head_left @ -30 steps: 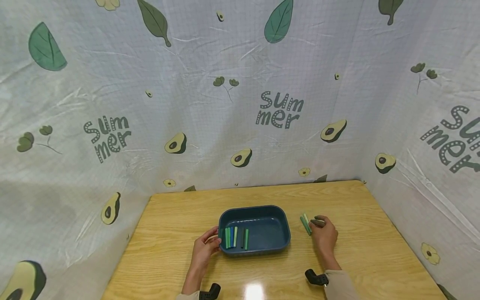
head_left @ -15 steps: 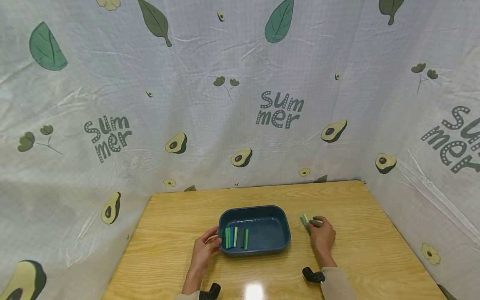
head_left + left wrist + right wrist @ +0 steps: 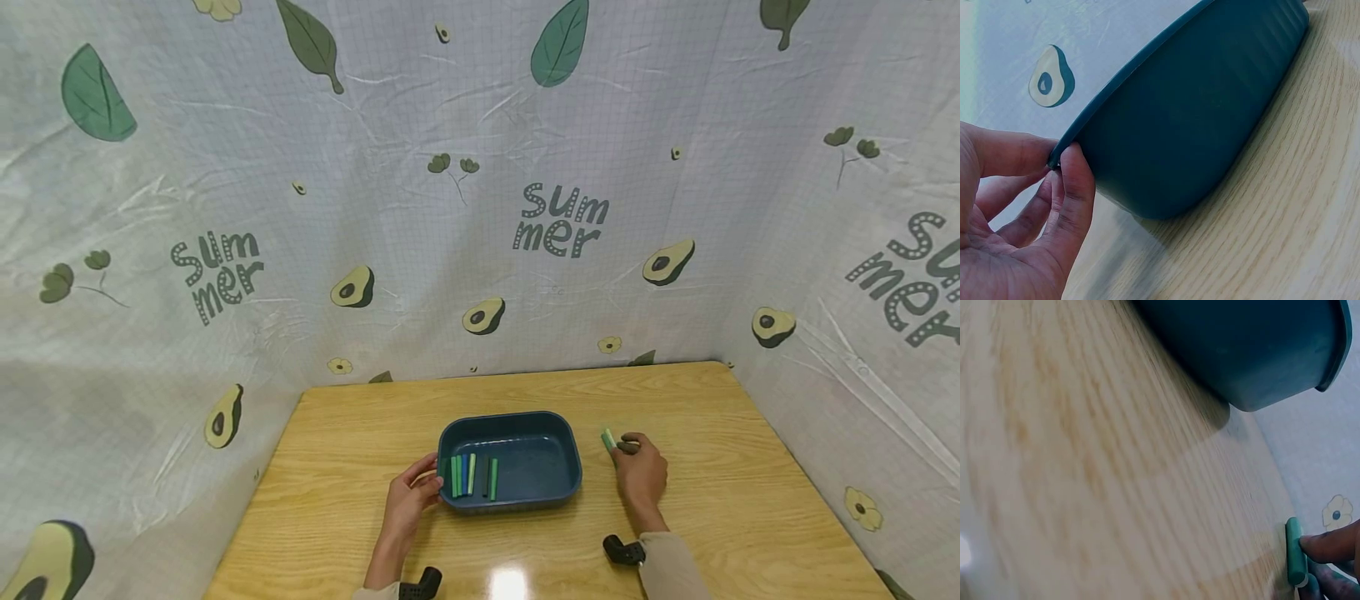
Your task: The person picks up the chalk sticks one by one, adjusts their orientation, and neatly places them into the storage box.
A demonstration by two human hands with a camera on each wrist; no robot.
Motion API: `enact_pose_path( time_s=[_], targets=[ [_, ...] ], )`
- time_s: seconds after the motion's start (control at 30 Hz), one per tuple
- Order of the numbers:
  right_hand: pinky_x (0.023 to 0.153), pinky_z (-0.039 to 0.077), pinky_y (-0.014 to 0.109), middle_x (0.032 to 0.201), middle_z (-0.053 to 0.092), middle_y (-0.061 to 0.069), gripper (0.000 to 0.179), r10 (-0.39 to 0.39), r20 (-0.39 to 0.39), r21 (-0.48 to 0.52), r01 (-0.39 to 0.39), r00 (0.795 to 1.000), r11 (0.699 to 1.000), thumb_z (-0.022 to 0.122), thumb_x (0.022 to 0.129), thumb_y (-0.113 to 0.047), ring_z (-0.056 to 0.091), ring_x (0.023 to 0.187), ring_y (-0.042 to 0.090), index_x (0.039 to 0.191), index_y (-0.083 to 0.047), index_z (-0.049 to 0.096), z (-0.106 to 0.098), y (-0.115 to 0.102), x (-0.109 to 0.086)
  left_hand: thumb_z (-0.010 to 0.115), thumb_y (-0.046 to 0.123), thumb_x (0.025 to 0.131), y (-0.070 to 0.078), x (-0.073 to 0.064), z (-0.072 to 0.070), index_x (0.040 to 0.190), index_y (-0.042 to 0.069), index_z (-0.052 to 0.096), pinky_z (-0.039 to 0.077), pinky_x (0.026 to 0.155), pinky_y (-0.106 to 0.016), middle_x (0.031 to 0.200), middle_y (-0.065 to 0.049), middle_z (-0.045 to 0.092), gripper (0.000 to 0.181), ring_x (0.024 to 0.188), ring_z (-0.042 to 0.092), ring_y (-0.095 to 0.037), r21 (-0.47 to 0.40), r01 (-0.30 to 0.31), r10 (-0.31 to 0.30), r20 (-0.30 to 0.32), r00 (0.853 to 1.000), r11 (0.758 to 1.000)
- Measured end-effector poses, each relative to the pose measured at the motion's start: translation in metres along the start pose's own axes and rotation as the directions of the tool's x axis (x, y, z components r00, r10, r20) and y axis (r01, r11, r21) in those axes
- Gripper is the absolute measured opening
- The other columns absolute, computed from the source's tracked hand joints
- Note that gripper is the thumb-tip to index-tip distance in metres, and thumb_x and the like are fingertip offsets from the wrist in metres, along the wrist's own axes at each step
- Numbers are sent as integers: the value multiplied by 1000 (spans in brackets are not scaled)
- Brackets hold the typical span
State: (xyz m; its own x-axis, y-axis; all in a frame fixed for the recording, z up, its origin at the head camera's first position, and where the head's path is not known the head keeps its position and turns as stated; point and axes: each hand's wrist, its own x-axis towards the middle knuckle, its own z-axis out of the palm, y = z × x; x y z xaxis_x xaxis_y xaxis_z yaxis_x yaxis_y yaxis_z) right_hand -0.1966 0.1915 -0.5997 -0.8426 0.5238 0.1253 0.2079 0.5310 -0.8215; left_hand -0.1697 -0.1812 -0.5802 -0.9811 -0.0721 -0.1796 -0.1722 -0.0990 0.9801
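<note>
The dark blue tray (image 3: pixel 536 467) sits mid-table. My left hand (image 3: pixel 405 504) grips its left end, and in the left wrist view the thumb and fingers pinch the tray's rim (image 3: pixel 1125 72). Inside, along the left side, stand several thin sticks in a row: green (image 3: pixel 454 477), blue (image 3: pixel 464 475), pale (image 3: pixel 471 474), dark (image 3: pixel 485 477) and green again. To the right of the tray, my right hand (image 3: pixel 643 482) has its thumb and fingertips on a round green stick (image 3: pixel 1295 553), pinching it close to the table. A pale stick (image 3: pixel 609 434) lies against it, partly covered by the hand.
The wooden table (image 3: pixel 360 433) runs back to a pale cloth wall (image 3: pixel 420 217) printed with avocados, leaves and lettering. Cloth also hangs at both sides. A bright reflection shows on the table's near part. Each wrist wears a black camera (image 3: pixel 624 551).
My right hand has shifted slightly left, its thumb now over the lower part of the green and pale sticks. The left hand and the tray stay in place.
</note>
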Motion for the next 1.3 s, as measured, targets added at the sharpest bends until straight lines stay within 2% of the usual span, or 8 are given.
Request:
enact_pose_path(
  time_s=[0.13,0.4,0.63,0.93,1.17,1.3],
  targets=[
    [67,52,47,102,73,21,32,-6,-11,-5,6,1000,1000,70,87,-15,70,86,37,116,-3,66,0,-2,0,61,-3,90,0,0,0,137,-2,54,54,68,-25,128,-23,55,47,91,62,-11,6,-5,5,7,1000,1000],
    [78,51,53,102,73,23,31,-18,7,17,18,1000,1000,69,85,-9,70,90,39,115,-1,66,1,-4,2,61,-3,90,1,-2,-1,136,-4,54,55,68,-26,127,-25,54,47,90,62,-10,1,-14,14,10,1000,1000],
    [79,53,51,107,72,22,32,-10,64,26,9,998,1000,64,89,-9,70,93,37,120,-2,65,-3,-2,7,63,-2,90,1,-3,-1,136,-5,54,55,67,-26,126,-24,55,47,87,62,-7,11,-26,26,14,1000,1000],
    [75,55,44,112,69,24,37,4,142,80,-16,990,997,60,88,-10,68,98,38,123,0,62,-23,-7,10,61,-3,91,2,-1,-1,137,-3,54,55,69,-26,129,-25,54,47,88,61,-8,9,-11,11,15,1000,1000],
    [77,55,41,113,68,25,39,-4,181,75,-10,983,997,60,88,-10,67,99,38,125,1,61,-34,-11,13,61,-3,90,2,-1,-1,137,-3,53,55,68,-25,130,-26,53,48,89,61,-8,20,-9,9,17,1000,1000],
    [78,58,34,123,63,28,43,19,268,161,-65,963,985,59,92,-9,67,103,34,133,2,55,-37,-13,14,61,-3,91,2,-2,-1,138,-3,53,55,68,-25,130,-26,53,48,89,61,-9,24,-8,8,14,1000,1000]
  ],
)
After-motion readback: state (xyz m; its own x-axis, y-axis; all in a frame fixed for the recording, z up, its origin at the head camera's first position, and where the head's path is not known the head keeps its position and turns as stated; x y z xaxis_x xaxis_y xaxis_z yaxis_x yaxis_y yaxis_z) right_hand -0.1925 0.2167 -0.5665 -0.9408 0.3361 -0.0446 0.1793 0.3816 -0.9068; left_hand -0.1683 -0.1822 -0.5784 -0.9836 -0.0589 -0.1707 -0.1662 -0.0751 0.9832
